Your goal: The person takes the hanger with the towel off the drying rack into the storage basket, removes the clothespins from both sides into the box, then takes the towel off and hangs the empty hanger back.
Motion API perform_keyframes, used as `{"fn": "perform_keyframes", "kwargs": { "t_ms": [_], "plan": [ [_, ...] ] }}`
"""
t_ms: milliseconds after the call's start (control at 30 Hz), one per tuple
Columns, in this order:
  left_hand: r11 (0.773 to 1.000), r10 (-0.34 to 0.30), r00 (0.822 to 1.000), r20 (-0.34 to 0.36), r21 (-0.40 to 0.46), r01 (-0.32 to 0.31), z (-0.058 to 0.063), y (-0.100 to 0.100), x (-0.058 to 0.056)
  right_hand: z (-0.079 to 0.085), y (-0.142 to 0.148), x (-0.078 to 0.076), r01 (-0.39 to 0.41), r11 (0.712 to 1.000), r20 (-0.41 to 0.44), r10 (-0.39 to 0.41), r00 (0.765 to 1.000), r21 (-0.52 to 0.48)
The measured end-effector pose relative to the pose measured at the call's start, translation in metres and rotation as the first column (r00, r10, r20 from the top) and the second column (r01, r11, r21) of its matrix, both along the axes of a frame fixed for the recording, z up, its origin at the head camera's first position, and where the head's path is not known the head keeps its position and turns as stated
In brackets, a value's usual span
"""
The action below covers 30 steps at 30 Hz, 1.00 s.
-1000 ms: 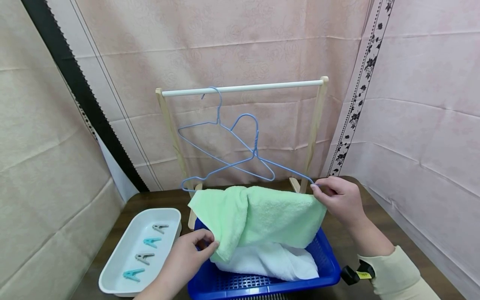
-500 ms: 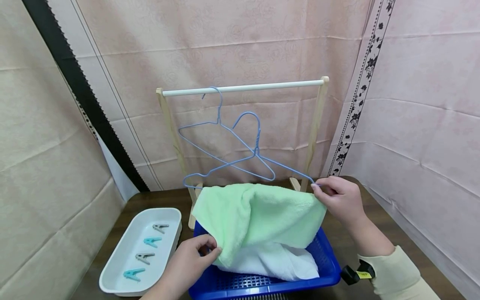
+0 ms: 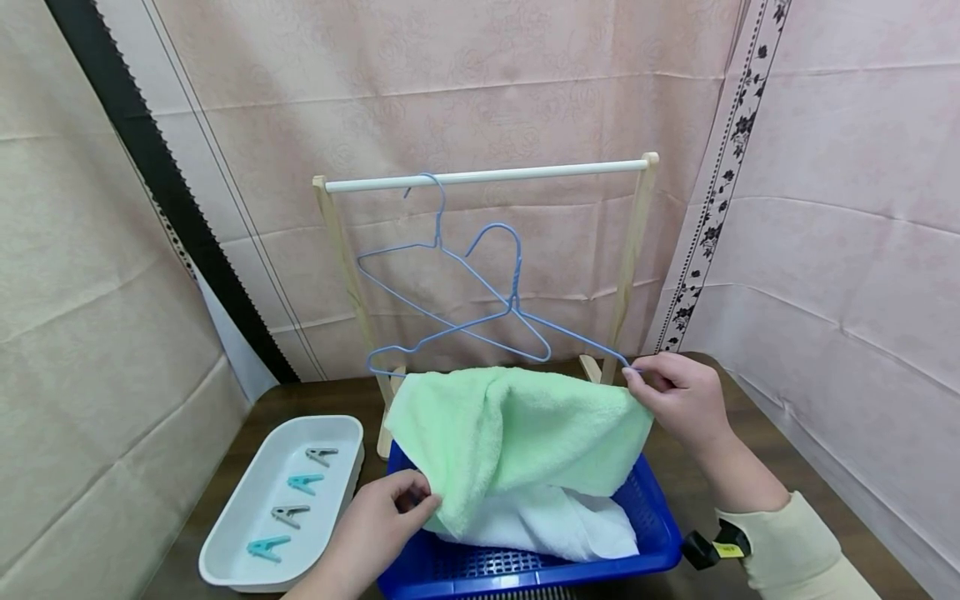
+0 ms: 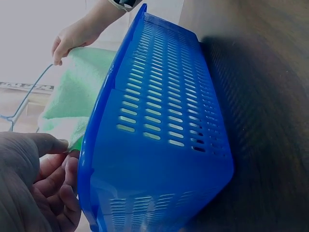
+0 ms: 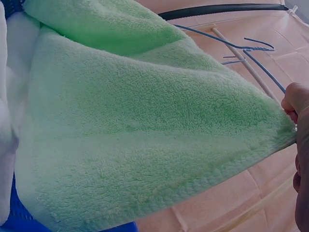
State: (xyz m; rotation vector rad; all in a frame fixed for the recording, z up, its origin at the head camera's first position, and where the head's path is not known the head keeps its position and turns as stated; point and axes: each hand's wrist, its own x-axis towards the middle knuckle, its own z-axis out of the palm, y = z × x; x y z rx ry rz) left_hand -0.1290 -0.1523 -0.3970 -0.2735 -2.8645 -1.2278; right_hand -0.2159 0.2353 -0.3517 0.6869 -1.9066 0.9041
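A light green terry towel (image 3: 555,437) drapes over the lower bar of a blue wire hanger (image 3: 517,279), which is held up in front of the rack. My right hand (image 3: 682,404) pinches the hanger's right end together with the towel's edge. Down at the front left, my left hand (image 3: 378,517) pinches a corner of the towel; the left wrist view shows thumb and fingertips on the cloth beside the basket's rim. Most of the hanger's bar is hidden under the towel. A white towel (image 3: 547,525) lies in the blue basket (image 3: 600,571) below.
Behind stands a rack with a white rod (image 3: 525,173), on which a second blue hanger (image 3: 437,217) hangs. To the left, a white tray (image 3: 217,558) holds several clothespins, some teal and some grey. Pink cloth (image 3: 570,75) surrounds the brown table (image 3: 757,467).
My left hand has drawn slightly right with the towel corner, and the towel's left edge has shifted right. The held hanger's left end has risen a little. My right hand has barely moved.
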Motion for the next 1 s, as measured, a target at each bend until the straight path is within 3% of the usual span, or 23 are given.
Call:
{"fn": "perform_keyframes", "kwargs": {
  "t_ms": [200, 500, 733, 1000],
  "plan": [
    [0.999, 0.032, 0.999, -0.004, 0.009, -0.032, 0.000, -0.001, 0.000, 0.001, 0.001, 0.001, -0.017, 1.000, -0.012, 0.017, 1.000, -0.007],
    [0.989, 0.149, 0.989, -0.011, 0.006, -0.149, 0.001, -0.005, -0.001, 0.002, 0.002, 0.002, -0.029, 1.000, -0.011, 0.029, 1.000, -0.005],
    [0.981, 0.194, 0.981, -0.010, 0.009, -0.194, 0.009, -0.011, -0.006, 0.003, 0.002, 0.004, -0.028, 1.000, -0.008, 0.027, 1.000, -0.001],
    [0.974, 0.225, 0.973, -0.055, 0.033, -0.224, 0.020, -0.021, -0.014, 0.004, 0.002, 0.007, -0.027, 1.000, -0.001, 0.027, 1.000, 0.002]
  ]
}}
